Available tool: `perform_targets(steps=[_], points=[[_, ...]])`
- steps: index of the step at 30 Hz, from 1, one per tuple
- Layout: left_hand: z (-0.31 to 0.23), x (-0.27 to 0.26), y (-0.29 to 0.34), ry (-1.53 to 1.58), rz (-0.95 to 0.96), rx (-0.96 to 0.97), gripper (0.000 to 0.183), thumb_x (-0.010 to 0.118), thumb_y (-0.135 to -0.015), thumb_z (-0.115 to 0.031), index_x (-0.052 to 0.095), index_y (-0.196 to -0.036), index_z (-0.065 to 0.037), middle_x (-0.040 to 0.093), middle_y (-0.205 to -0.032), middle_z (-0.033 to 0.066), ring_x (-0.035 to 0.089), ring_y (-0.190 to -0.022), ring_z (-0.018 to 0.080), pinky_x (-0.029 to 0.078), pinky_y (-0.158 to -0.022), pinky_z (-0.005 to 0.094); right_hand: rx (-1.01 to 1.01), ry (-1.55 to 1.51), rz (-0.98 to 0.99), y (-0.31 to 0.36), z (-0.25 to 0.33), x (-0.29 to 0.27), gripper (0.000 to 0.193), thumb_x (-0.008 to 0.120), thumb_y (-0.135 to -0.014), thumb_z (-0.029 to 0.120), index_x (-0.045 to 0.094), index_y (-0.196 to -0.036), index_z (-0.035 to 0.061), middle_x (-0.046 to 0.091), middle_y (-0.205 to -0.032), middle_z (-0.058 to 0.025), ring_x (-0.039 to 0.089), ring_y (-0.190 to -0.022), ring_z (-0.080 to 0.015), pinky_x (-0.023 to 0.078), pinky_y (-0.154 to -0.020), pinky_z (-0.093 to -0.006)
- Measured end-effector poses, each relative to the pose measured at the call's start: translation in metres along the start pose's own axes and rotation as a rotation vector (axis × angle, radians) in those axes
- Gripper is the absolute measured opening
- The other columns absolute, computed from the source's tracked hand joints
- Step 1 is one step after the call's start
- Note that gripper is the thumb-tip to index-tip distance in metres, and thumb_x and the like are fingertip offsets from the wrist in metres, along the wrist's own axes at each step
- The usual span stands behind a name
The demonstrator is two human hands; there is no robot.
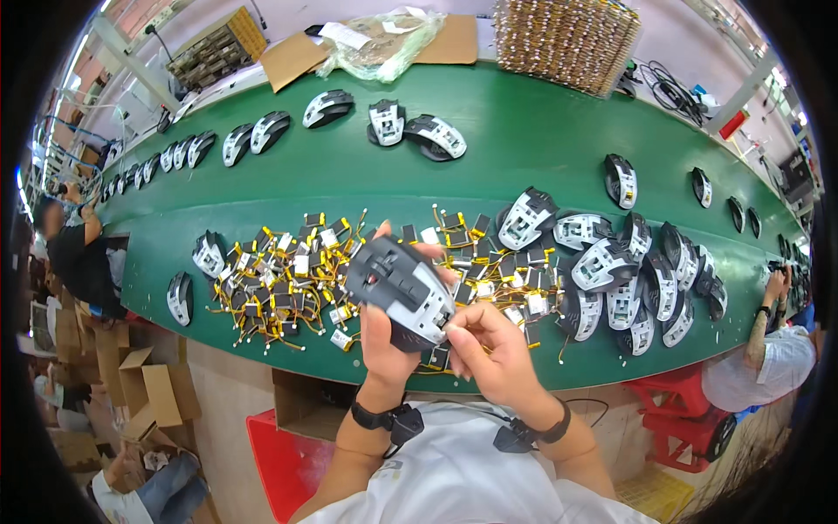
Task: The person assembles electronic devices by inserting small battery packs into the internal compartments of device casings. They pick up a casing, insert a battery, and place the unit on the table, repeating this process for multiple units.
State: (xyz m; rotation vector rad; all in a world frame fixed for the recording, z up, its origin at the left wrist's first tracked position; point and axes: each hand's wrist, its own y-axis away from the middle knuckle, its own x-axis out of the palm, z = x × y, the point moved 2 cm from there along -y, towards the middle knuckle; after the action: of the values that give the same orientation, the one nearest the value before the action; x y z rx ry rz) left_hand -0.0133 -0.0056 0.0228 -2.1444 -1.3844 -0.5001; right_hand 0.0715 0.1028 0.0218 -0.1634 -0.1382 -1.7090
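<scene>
A half-assembled computer mouse (397, 284), black and light grey with an opened back part, is held above the near side of the bench. My left hand (384, 349) wraps round it from below, fingers showing at its far side. The thumb and forefinger of my right hand (496, 356) pinch together at the mouse's near right end. Whatever is between those fingertips is too small to make out. Under and beside both hands lie loose small battery packs (278, 284), black and silver with yellow tape and thin wires.
More mouse bodies (602, 265) are heaped on the right of the green bench (349, 175). Others stand in a line along its far left. A stack of trays (566, 44) and a clear plastic bag (384, 44) are at the back. Co-workers (768, 358) sit along the bench.
</scene>
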Motion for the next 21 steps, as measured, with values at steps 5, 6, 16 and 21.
perform_targets(steps=[5,6,16,21], points=[[0.01,-0.006,0.004,0.225,-0.001,-0.261,0.081,0.04,-0.095,-0.062,0.029,-0.149,-0.003,0.057,-0.12,0.0212,0.064,-0.094,0.0305,0.056,-0.078,0.0391,-0.369,0.558,-0.09,0.008,0.02,-0.014,0.009,0.067,-0.087,0.001,0.063,-0.095,-0.0003,0.069,-0.076,-0.0085,0.06,-0.053,-0.0154,0.048,-0.05,-0.0289],[0.012,-0.005,0.006,0.278,0.007,-0.276,0.081,0.04,-0.095,-0.061,0.029,-0.149,-0.003,0.057,-0.12,0.0213,0.064,-0.095,0.0309,0.056,-0.078,0.0393,-0.45,0.64,-0.113,0.008,0.026,-0.017,0.01,0.068,-0.086,0.001,0.064,-0.095,0.0001,0.069,-0.078,-0.009,0.06,-0.053,-0.0169,0.048,-0.05,-0.0296],[0.016,-0.004,0.011,0.394,0.004,-0.401,0.06,0.032,-0.102,-0.053,0.047,-0.133,-0.004,0.059,-0.122,0.0192,0.066,-0.098,0.0269,0.057,-0.081,0.0383,-0.844,1.218,0.216,-0.004,0.039,-0.025,0.029,0.064,-0.071,0.009,0.062,-0.098,0.0001,0.048,-0.07,-0.0021,0.049,-0.06,-0.0148,0.04,-0.048,-0.0278],[0.017,-0.005,0.012,0.372,-0.097,-0.451,0.057,0.032,-0.103,-0.05,0.053,-0.126,-0.002,0.064,-0.114,0.0193,0.067,-0.094,0.0291,0.056,-0.083,0.0404,-0.855,1.302,0.335,-0.017,0.049,-0.023,0.026,0.063,-0.069,0.01,0.059,-0.094,0.0008,0.046,-0.07,-0.0016,0.052,-0.063,-0.0145,0.044,-0.049,-0.0273]])
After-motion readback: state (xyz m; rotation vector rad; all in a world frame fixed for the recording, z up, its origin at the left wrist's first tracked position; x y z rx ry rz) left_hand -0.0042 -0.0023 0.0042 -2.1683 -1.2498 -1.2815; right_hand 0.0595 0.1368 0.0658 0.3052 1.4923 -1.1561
